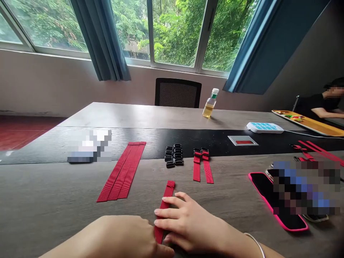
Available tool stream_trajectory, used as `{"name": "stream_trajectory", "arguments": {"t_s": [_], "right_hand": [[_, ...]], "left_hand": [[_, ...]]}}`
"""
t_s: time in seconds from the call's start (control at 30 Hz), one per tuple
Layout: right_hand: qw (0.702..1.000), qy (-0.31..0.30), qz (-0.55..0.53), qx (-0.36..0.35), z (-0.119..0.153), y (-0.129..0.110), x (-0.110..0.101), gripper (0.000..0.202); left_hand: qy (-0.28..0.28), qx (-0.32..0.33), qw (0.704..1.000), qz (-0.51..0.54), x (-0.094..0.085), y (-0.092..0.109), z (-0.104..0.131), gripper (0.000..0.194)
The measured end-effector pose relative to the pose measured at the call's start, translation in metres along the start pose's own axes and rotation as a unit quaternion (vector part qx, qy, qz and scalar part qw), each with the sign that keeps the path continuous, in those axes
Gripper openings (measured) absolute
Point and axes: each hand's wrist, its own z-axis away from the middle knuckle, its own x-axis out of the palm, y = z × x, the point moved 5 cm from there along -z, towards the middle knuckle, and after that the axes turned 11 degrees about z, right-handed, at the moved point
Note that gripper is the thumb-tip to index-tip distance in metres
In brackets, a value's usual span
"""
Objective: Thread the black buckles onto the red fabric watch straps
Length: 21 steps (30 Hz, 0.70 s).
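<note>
A red webbing strap (168, 193) lies lengthwise in front of me, with a fold at its far end. My right hand (188, 220) rests on it, fingers stretched flat across the strap. At the strap's near end is my left hand (126, 233), curled closed; its fingertips are mostly hidden, so what they hold cannot be made out. Left of the hands, several longer red straps (122, 172) lie side by side. Beyond them stand two rows of black buckles (174, 156). To their right are two red straps (200, 166) with black buckles fitted at their far ends.
A pink-cased phone (278, 202) lies at right beside a blurred area. Farther back are a small framed card (243, 141), a white power strip (264, 127), a bottle (210, 104) and a yellow tray (309, 122). A person (322, 104) sits far right. A chair (178, 93) stands opposite.
</note>
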Motion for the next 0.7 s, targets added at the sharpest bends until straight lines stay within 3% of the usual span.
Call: {"name": "stream_trajectory", "arguments": {"t_s": [0.1,0.27,0.4,0.5,0.7], "right_hand": [[0.997,-0.007,0.068,0.045,0.004,0.003,-0.005,0.017],[0.987,-0.015,0.120,0.106,0.007,0.011,-0.013,0.016],[0.998,-0.001,0.056,0.017,0.001,-0.005,-0.009,0.021],[0.999,-0.012,0.038,-0.034,0.001,-0.015,-0.001,0.020],[1.000,-0.027,-0.010,0.014,0.012,0.004,-0.005,0.019]], "left_hand": [[0.016,-0.040,0.998,0.038,-0.024,-0.007,-0.005,0.022],[0.164,-0.052,0.979,0.106,-0.060,-0.036,-0.029,0.024],[0.278,-0.081,0.957,-0.005,-0.077,-0.059,-0.055,0.018],[0.298,-0.106,0.947,-0.062,-0.082,-0.065,-0.076,0.019],[0.299,-0.160,0.936,-0.097,-0.080,-0.067,-0.104,0.018]]}}
